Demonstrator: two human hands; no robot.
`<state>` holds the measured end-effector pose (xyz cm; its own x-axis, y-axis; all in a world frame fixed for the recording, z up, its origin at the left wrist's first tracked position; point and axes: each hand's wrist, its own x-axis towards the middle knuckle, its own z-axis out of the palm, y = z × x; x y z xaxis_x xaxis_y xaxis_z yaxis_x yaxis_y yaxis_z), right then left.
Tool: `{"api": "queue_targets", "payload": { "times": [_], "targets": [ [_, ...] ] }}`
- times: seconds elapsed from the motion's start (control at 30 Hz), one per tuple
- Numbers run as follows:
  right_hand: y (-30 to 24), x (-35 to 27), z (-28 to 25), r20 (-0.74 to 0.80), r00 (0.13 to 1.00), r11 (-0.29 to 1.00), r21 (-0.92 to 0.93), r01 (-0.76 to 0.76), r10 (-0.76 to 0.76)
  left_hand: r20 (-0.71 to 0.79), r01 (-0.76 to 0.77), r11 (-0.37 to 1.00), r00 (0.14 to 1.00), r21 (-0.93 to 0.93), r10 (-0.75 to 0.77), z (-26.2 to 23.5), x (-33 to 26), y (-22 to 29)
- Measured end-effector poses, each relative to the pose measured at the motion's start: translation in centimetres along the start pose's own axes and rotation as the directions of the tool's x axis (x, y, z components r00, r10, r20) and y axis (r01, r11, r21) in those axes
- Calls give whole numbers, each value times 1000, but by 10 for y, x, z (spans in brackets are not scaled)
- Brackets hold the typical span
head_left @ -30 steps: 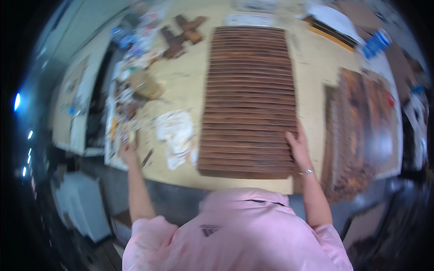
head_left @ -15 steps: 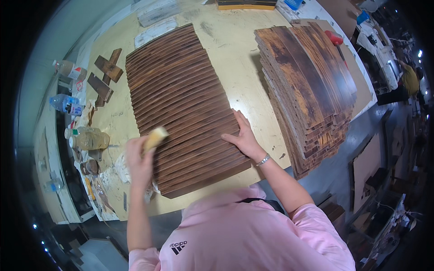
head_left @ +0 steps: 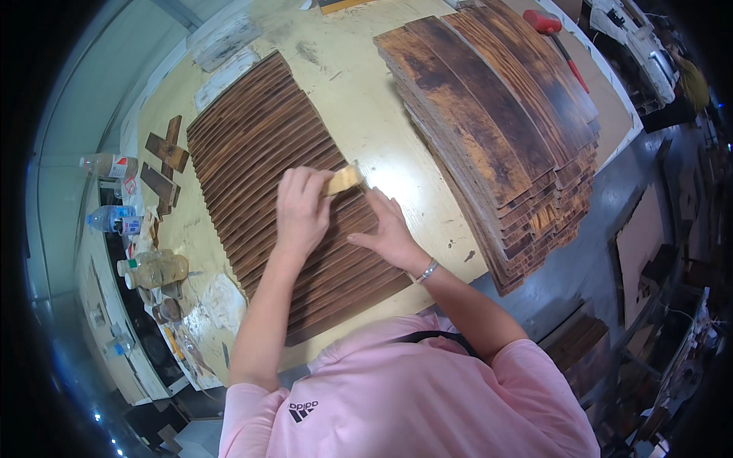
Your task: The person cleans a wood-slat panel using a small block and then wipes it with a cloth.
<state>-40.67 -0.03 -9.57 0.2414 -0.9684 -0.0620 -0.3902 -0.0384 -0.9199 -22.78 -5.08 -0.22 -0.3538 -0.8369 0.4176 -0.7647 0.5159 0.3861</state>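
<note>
My left hand (head_left: 302, 210) is closed around a pale yellow sponge (head_left: 342, 181). The sponge is at the right edge of a slanted stack of dark brown wooden boards (head_left: 252, 153), whose edges overlap in long ridges. My right hand (head_left: 391, 233), a metal band at its wrist, lies on the right side of that stack just below the sponge. Its fingers are stretched out and its thumb is spread, and it holds nothing.
A second, taller stack of mottled brown boards (head_left: 489, 99) stands at the right of the pale table (head_left: 343, 84). Beyond it lies a red mallet (head_left: 544, 21). Several bottles (head_left: 156, 269) line the left edge, near short wood offcuts (head_left: 166, 153).
My left hand has carried the sponge right and away from me across the ridges, from the stack's left side to its right edge. My right hand stays on the boards; the whole view has shifted.
</note>
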Motion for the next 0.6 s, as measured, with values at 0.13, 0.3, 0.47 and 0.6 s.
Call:
{"api": "queue_targets", "payload": {
  "times": [0.13,0.3,0.47,0.6],
  "targets": [
    [-3,-2,0,-6,1000,1000,17,-23,24,90,-14,1000,996,27,11,-18,-18,4],
    [-6,-2,0,6,1000,1000,25,-14,14,-37,46,997,998,57,-44,4,-3,-3],
    [-5,0,-3,8,1000,1000,4,-18,18,143,-39,999,989,-24,42,-12,-5,17],
    [-5,0,0,13,1000,1000,-10,-26,26,33,96,995,995,-37,-95,-3,-11,9]
  ]
}}
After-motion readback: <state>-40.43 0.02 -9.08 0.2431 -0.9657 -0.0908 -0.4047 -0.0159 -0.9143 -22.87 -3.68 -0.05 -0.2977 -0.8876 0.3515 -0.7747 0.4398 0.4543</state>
